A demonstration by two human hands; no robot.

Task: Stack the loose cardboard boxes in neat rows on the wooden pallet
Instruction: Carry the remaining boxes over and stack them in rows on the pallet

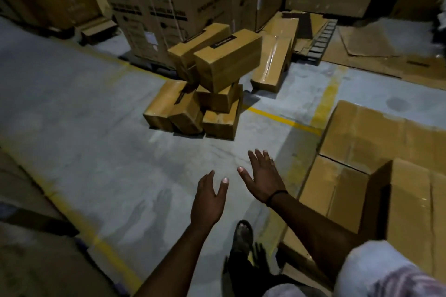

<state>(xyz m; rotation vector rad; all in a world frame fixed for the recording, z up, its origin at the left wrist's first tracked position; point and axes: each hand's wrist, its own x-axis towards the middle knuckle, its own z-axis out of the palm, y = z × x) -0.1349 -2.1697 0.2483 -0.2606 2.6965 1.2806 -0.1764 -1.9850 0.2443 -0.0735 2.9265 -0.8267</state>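
left hand fingers spread, empty | right hand likewise | boxes well ahead, untouched

Tan cardboard boxes, grey floor with yellow lines.

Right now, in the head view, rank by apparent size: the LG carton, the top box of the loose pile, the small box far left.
1. LG carton, largest.
2. top box of the loose pile.
3. small box far left, smallest; it sits farther back, so true size is unsure.
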